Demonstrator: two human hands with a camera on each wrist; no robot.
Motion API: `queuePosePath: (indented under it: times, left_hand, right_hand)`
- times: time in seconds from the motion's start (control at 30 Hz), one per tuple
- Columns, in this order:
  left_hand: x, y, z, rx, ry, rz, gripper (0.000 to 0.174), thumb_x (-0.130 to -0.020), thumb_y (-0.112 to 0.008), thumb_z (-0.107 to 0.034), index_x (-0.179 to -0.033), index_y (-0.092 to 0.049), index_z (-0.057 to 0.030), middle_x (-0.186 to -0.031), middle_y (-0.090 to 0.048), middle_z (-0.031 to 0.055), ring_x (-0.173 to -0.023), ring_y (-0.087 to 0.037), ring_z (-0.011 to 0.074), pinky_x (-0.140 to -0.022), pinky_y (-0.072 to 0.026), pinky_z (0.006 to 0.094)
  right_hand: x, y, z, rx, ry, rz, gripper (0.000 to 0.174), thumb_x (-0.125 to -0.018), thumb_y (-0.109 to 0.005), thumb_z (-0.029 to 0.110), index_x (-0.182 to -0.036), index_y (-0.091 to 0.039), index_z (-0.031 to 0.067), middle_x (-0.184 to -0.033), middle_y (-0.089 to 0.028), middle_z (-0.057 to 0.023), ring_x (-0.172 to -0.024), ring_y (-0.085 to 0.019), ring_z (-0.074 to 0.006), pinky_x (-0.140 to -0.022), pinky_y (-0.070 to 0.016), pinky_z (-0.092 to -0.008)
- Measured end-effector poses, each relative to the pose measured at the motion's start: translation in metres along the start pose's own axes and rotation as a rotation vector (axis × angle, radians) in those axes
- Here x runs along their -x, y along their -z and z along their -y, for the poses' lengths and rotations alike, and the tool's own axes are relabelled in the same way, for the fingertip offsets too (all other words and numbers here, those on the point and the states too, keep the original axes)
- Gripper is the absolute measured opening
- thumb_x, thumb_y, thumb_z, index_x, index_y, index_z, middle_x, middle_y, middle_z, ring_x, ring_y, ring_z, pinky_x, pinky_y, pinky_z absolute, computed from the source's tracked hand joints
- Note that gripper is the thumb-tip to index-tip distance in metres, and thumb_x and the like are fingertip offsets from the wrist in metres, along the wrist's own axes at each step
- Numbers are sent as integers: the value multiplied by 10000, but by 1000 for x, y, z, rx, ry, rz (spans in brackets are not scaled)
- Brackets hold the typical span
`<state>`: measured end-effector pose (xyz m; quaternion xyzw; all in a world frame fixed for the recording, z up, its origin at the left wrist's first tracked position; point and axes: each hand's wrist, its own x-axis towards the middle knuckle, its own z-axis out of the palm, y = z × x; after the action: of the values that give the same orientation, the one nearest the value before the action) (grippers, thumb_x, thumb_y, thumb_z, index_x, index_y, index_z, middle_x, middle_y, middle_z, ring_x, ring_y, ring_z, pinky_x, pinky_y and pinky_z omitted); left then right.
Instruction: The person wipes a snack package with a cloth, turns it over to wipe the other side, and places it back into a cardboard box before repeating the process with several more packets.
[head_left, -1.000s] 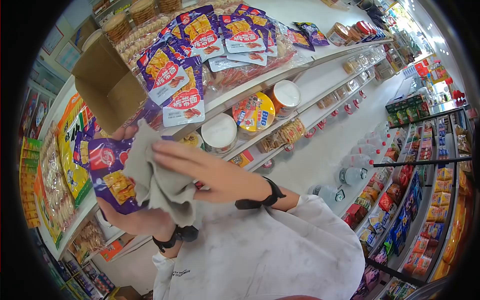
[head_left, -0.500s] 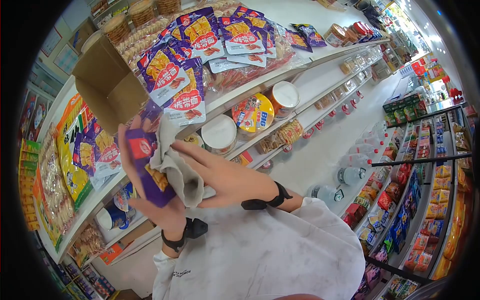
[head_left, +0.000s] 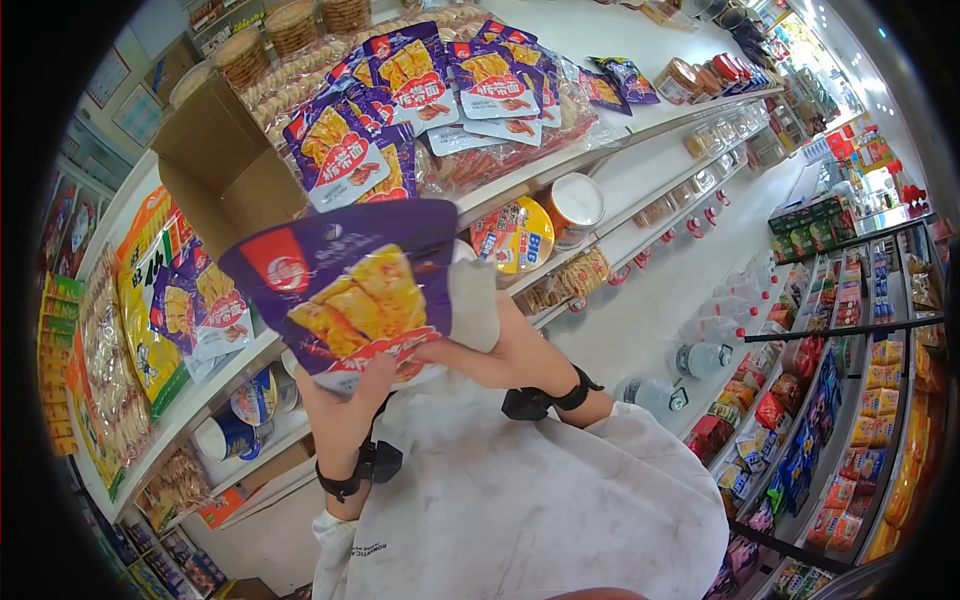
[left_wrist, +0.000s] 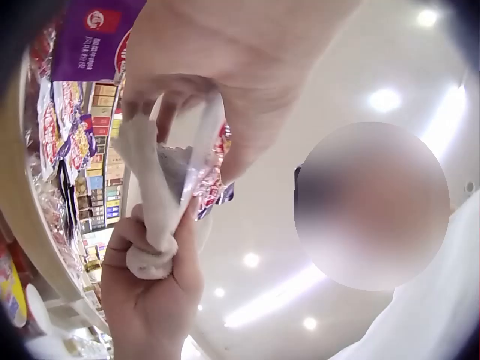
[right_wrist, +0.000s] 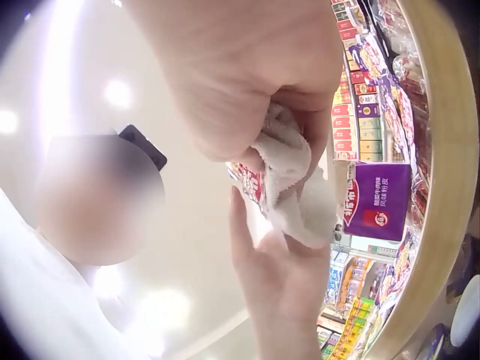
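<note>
A purple snack packet (head_left: 360,290) with a picture of yellow noodle-like food is held up, its printed front towards the head camera. My left hand (head_left: 340,425) grips its lower edge, the thumb across the front. At the packet's right lower corner my right hand (head_left: 510,350) pinches with the thumb in front, a grey cloth (head_left: 478,300) bunched in its fingers. Both wrist views show the cloth (right_wrist: 289,157) behind the packet, against its pale back. Behind the held packet, an open cardboard box (head_left: 235,165) stands on the shelf top, its outside purple in the right wrist view.
Several matching packets (head_left: 410,85) lie piled on bagged snacks right of the box. More packets (head_left: 205,300) lie left of it, beside a yellow bag (head_left: 150,320). The white shelf edge (head_left: 570,160) runs in front, with tubs (head_left: 575,205) below. Stocked racks (head_left: 850,400) stand at right.
The packet, earlier partly covered by the cloth and then tilted in the left hand, now faces the head camera. The right hand has moved right and down, its cloth now behind the packet.
</note>
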<state>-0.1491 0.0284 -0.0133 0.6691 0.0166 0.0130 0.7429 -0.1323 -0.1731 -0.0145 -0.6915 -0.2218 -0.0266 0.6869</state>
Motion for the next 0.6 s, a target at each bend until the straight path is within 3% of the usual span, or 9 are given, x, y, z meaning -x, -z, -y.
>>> queuePosePath:
  times: [0.13,0.2,0.3,0.37,0.4,0.47,0.5,0.57,0.6]
  left_hand:
    - [6,3,4,152,33,-53,479,-895,-700,-50,-1324,-489,-19,-1201,-600,75,-1061,-614,156,-935,-489,303]
    - [-1,1,0,282,17,-146,460,-907,-687,-43,-1321,-491,-20,-1167,-617,74,-1040,-623,147,-917,-500,303]
    - [-12,5,-1,328,68,-270,469,-921,-668,-36,-1347,-471,-20,-1165,-624,87,-1026,-627,147,-870,-520,309]
    - [-16,6,-6,338,47,-304,516,-927,-663,-40,-1393,-442,-18,-1226,-602,94,-1045,-615,166,-877,-512,324]
    - [-18,11,-3,377,48,-287,512,-927,-658,-35,-1391,-443,-17,-1251,-589,100,-1054,-617,182,-879,-513,333]
    - [-18,21,1,395,78,-271,544,-916,-664,-25,-1402,-422,-4,-1271,-575,109,-1054,-620,193,-895,-510,336]
    - [-19,28,4,405,91,-266,560,-910,-666,-20,-1408,-411,3,-1281,-569,113,-1054,-621,198,-903,-509,338]
    - [-17,64,42,-339,-350,-188,558,-800,-737,37,-1312,-518,7,-1265,-598,165,-1095,-629,249,-946,-503,371]
    - [-17,71,50,-539,-484,-155,563,-760,-756,57,-1283,-551,9,-1269,-600,182,-1109,-630,266,-968,-493,383]
  right_hand:
    - [-3,11,11,122,-50,67,259,-876,-720,120,-1080,-643,-22,-865,-707,-126,-735,-671,-190,-679,-517,-313]
    - [-1,18,8,184,-95,55,343,-877,-721,142,-1153,-606,-27,-942,-703,-144,-812,-682,-197,-739,-525,-314]
    - [10,33,4,211,-54,-236,501,-896,-699,171,-1295,-477,-34,-1188,-635,-174,-987,-652,-218,-834,-518,-336]
    - [20,51,18,270,-198,-524,643,-925,-646,147,-1442,-306,-29,-1412,-459,-193,-1224,-524,-244,-1009,-438,-359]
    - [44,89,-25,571,-58,-652,664,-939,-608,146,-1475,-255,-25,-1452,-398,-189,-1284,-458,-253,-1062,-384,-371]
    - [45,134,-38,475,204,-912,670,-953,-538,143,-1519,-207,7,-1459,-380,-166,-1322,-426,-256,-1107,-353,-392]
    - [26,138,-6,64,314,-1024,659,-951,-506,142,-1530,-210,35,-1426,-424,-146,-1300,-458,-249,-1097,-376,-402]
    - [17,167,-5,51,412,-1120,637,-934,-483,105,-1520,-240,55,-1422,-436,-125,-1272,-493,-255,-1069,-417,-402]
    - [16,173,-6,42,341,-1142,627,-936,-492,107,-1514,-252,57,-1418,-442,-118,-1259,-503,-245,-1043,-436,-388]
